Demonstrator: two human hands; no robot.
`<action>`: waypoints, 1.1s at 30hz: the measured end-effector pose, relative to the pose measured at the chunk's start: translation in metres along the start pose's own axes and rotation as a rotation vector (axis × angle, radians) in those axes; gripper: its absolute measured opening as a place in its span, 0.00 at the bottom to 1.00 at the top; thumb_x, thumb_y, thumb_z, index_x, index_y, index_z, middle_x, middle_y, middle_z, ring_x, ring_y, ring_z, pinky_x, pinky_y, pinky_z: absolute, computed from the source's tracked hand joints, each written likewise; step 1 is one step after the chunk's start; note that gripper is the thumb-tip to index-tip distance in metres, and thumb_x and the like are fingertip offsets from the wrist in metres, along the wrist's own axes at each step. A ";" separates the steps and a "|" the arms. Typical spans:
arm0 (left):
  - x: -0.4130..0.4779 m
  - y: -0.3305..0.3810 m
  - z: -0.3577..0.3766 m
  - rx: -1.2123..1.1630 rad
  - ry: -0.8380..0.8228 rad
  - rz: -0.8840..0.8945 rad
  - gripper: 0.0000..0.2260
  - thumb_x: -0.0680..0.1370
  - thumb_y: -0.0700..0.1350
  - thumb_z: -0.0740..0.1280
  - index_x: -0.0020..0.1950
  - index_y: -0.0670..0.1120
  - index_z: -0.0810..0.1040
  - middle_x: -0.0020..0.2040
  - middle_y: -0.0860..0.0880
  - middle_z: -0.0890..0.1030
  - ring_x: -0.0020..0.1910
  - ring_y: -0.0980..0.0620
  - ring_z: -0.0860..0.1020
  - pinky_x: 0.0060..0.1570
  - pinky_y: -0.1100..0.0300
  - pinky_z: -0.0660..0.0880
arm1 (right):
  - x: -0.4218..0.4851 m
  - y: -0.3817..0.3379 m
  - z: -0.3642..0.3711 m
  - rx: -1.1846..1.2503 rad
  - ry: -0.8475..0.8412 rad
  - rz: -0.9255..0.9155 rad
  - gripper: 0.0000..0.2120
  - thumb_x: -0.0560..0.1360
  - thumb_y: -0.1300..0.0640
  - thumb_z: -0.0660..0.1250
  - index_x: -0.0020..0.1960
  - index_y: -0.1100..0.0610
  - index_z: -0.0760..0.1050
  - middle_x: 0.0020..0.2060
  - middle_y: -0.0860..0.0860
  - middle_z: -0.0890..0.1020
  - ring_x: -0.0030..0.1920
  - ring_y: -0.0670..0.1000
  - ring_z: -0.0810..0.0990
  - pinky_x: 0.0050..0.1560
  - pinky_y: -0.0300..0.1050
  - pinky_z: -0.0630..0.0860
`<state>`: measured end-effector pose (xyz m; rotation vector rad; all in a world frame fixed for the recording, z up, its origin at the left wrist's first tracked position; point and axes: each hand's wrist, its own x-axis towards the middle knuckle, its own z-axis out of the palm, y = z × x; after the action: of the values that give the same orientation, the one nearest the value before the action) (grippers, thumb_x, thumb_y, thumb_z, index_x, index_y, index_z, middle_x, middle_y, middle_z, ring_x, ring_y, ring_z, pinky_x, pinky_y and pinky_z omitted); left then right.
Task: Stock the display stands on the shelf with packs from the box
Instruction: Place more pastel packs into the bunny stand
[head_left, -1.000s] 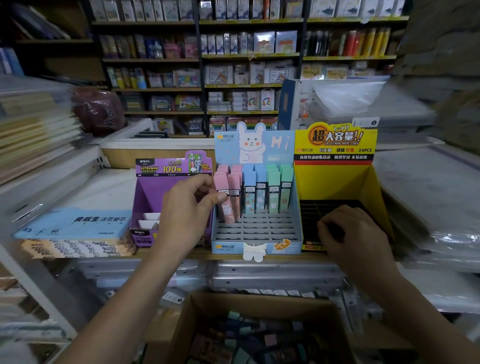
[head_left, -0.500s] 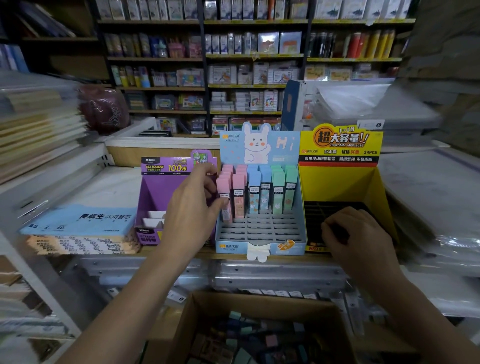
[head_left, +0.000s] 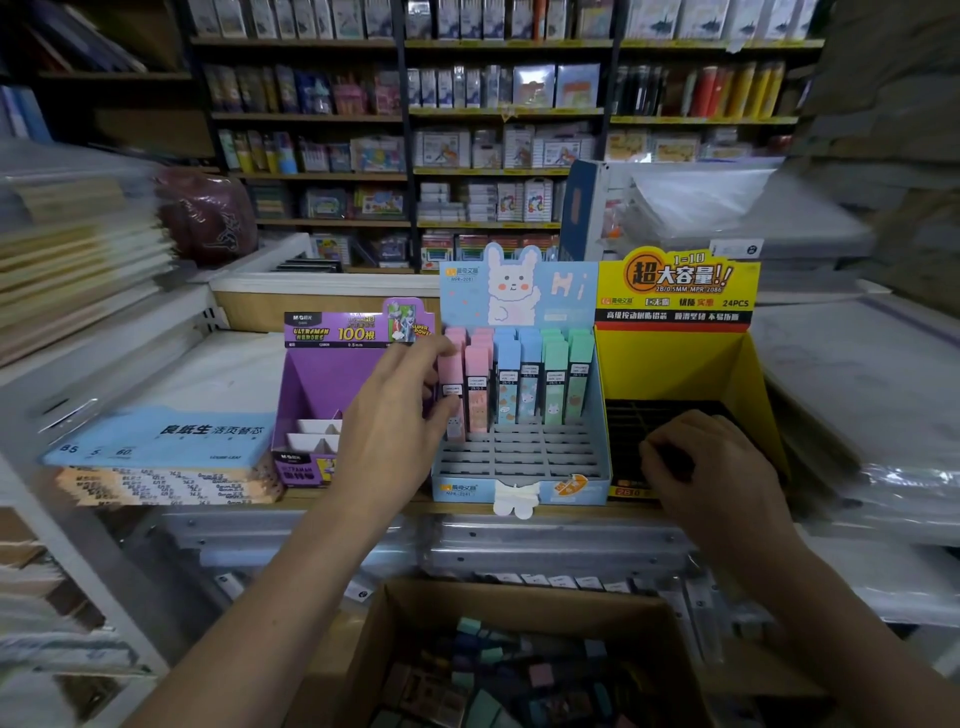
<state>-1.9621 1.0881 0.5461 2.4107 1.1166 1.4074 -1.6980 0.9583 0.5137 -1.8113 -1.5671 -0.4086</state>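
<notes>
**Item: pink pack (head_left: 453, 364).** It stands upright in the leftmost column of the blue rabbit stand (head_left: 467, 489), touching the pink pack beside it and one slot nearer the front. A second ago it leaned, its foot out over the empty slots. Now it is straight and looks seated or nearly so.

**Left hand (head_left: 389, 421).** It pinches the pink pack, with the thumb on its lower face and the fingers curled over its top. The hand has followed the pack inward from the purple stand (head_left: 332, 379).

**Right hand (head_left: 722, 467).** It is unmoved at the black grid in the front of the yellow stand (head_left: 675, 364). The fingers are curled, and I cannot tell whether they hold anything.

**Stock remaining.** The front rows of the rabbit stand are open. More packs lie in the box (head_left: 395, 613) below the shelf (head_left: 363, 501). By my reckoning, one more slot is filled and many remain.
</notes>
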 end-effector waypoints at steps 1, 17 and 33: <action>-0.001 0.000 0.000 -0.002 -0.001 -0.003 0.23 0.75 0.39 0.75 0.66 0.53 0.75 0.50 0.54 0.73 0.44 0.52 0.75 0.46 0.47 0.79 | 0.000 0.000 -0.001 0.002 -0.005 0.000 0.02 0.74 0.60 0.73 0.43 0.56 0.82 0.39 0.47 0.79 0.42 0.50 0.75 0.36 0.51 0.76; -0.093 0.029 0.006 -0.385 -0.024 -0.160 0.07 0.77 0.46 0.68 0.54 0.57 0.77 0.41 0.56 0.79 0.40 0.53 0.79 0.42 0.54 0.77 | -0.047 -0.039 -0.026 0.304 0.015 -0.050 0.05 0.76 0.63 0.71 0.42 0.58 0.80 0.37 0.48 0.80 0.38 0.45 0.78 0.41 0.25 0.68; -0.251 -0.029 0.067 -0.207 -0.508 -0.690 0.08 0.76 0.38 0.73 0.52 0.48 0.81 0.49 0.50 0.85 0.52 0.52 0.83 0.54 0.58 0.78 | -0.191 -0.023 0.094 0.379 -0.580 0.219 0.05 0.76 0.59 0.70 0.43 0.52 0.83 0.38 0.38 0.82 0.43 0.35 0.80 0.46 0.28 0.74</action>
<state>-1.9969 0.9603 0.3207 1.8001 1.3706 0.6112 -1.7806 0.8821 0.3314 -1.8521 -1.6413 0.5318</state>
